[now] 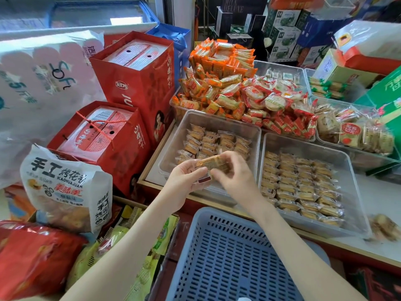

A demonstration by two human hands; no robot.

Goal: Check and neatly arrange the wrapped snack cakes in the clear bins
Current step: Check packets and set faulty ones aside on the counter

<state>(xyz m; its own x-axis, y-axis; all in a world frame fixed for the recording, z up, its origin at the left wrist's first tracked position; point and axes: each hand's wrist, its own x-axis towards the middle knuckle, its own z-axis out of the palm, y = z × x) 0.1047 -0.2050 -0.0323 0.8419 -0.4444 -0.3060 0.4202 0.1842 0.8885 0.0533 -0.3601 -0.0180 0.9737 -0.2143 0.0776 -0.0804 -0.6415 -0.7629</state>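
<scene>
Left bin [173, 146]: clear plastic, rectangular, on the pale desk [377, 192]; wrapped cakes sit in rows in its far half, with bare floor nearer.
Right bin [355, 192]: the same clear plastic, packed in tight rows. It looks already arranged.
Snack cake [209, 162]: clear-wrapped, golden-brown, rectangular; held above the near end of the left bin — lifted clear, I judge, so its wrapper can be inspected.
Left hand [184, 179]: fingers pinch the cake's left end, thumb on top.
Right hand [235, 174]: fingers curl over and pinch the right end — two grips likely keep the wrapper taut.
Basket [227, 257]: blue slotted plastic, under the forearms, just before the desk.
</scene>
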